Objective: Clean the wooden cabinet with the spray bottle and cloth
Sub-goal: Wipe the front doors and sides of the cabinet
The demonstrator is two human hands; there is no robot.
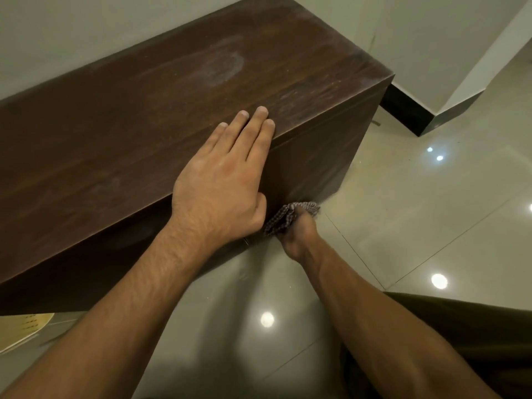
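Note:
A dark brown wooden cabinet [144,116] stands against the white wall, its top marked by a pale dusty smear toward the far end. My left hand [221,180] lies flat on the top at the front edge, fingers together and extended, holding nothing. My right hand [298,234] is lower down, against the cabinet's front face near the floor. It grips a crumpled checked cloth [283,217] pressed to the wood. No spray bottle is in view.
Glossy beige floor tiles [417,211] spread to the right and front, reflecting ceiling lights. A dark skirting board [408,113] runs along the wall behind the cabinet's end. A yellowish object [23,329] lies on the floor at the lower left. Dark clothing [475,341] fills the lower right.

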